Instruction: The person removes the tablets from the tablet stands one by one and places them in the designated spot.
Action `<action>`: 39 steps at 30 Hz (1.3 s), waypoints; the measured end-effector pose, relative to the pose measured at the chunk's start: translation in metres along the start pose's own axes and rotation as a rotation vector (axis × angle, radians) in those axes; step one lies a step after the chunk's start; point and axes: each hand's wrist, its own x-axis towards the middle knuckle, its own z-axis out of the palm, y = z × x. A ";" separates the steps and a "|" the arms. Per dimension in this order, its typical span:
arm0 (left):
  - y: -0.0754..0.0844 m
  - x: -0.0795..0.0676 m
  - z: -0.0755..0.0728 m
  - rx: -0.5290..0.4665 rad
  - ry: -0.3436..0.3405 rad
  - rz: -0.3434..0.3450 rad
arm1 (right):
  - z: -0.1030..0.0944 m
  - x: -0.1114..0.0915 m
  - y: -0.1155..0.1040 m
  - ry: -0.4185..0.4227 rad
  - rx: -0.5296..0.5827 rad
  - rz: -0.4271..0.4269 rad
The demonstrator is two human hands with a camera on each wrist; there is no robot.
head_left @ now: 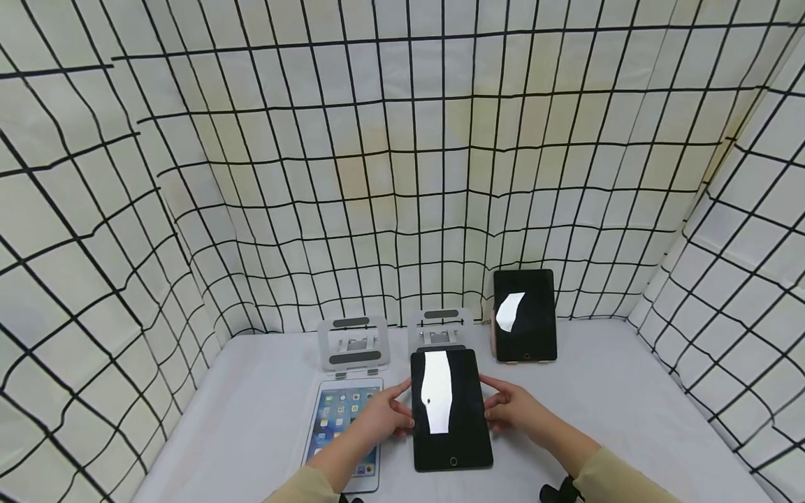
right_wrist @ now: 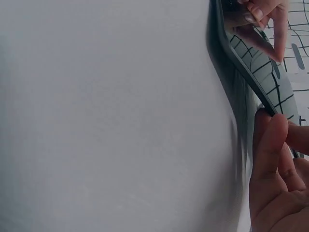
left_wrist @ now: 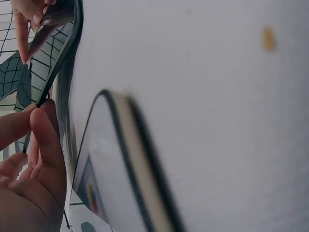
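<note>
A black tablet with a round home button is between my two hands, its dark screen showing a bright white reflection. My left hand pinches its left edge between thumb and fingers. On the opposite edge, my right hand grips it in the same way. Both wrist views show the tablet's edge raised off the white tabletop, with a shadow beneath. Left of it lies a white tablet, screen lit with app icons, partly covered by my left hand and forearm.
Two pale folding stands with dark pads, a left stand and a middle stand, stand at the back. The held tablet overlaps the middle one's lower part. Another black tablet leans upright at the back right. Grid-patterned curtains enclose the white table.
</note>
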 end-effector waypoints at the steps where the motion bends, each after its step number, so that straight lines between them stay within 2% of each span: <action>1: 0.000 -0.001 0.000 -0.004 0.000 -0.008 | 0.001 -0.001 0.000 0.001 0.001 0.008; 7: 0.002 -0.007 0.003 -0.021 -0.004 -0.045 | 0.005 -0.005 0.003 0.004 0.014 0.042; 13: -0.003 -0.013 0.005 -0.051 -0.032 -0.061 | 0.006 -0.010 0.005 -0.032 0.054 0.082; 23: -0.002 -0.013 0.005 -0.037 -0.053 -0.074 | 0.006 -0.010 0.006 -0.064 0.055 0.095; 31: 0.003 -0.013 0.003 -0.002 -0.079 -0.117 | 0.007 -0.009 0.004 -0.084 0.068 0.106; 39: 0.002 -0.014 0.004 -0.033 -0.102 -0.163 | 0.007 -0.009 0.001 -0.088 0.046 0.143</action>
